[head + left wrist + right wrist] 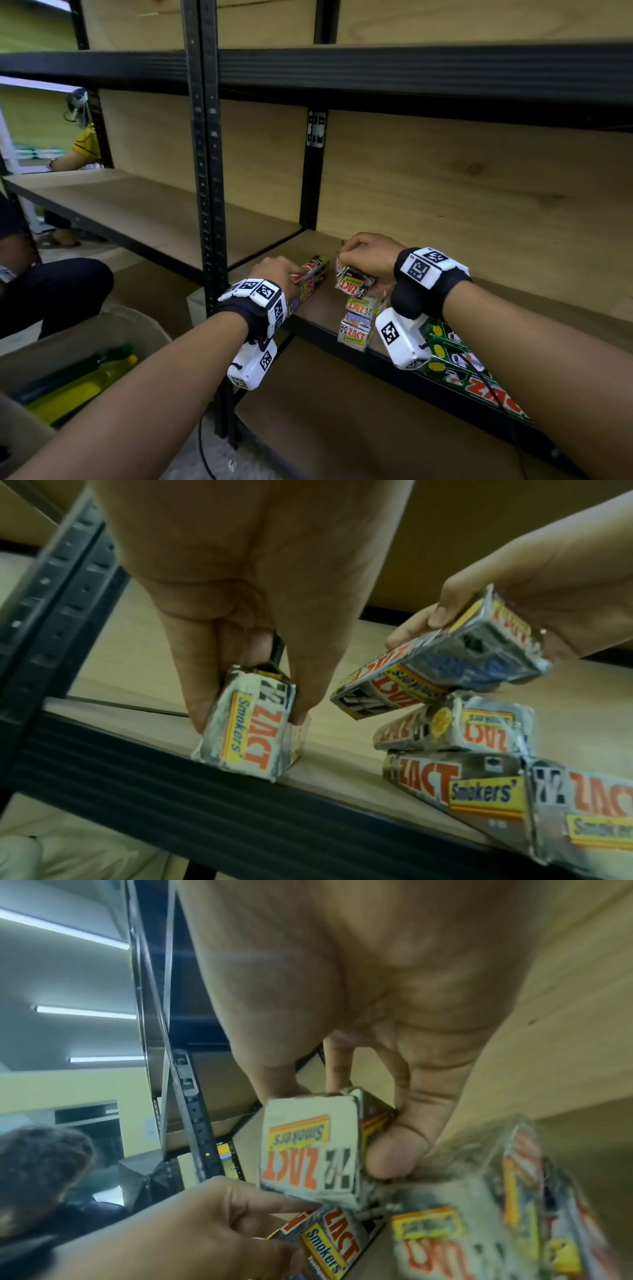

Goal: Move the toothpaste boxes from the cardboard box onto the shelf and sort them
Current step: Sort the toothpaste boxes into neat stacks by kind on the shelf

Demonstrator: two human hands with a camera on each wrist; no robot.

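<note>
My left hand (294, 274) grips a silver Zact Smokers toothpaste box (253, 739) from above, and the box stands on the shelf board (318, 310) near its front edge, just right of the black upright. A little to the right my right hand (346, 254) holds a second silver box (354, 282) tilted, its low end resting on a small stack of silver boxes (356, 330). The stack (455, 785) shows two boxes. The right wrist view has the right thumb and fingers pinching that second box (308, 1150) at its end.
Green Zact boxes (455, 363) lie on the shelf under my right forearm. An open cardboard box (85, 329) at lower left holds green and yellow boxes (78, 383). A black upright (209, 205) stands by my left wrist. A person's knee (51, 291) is at left.
</note>
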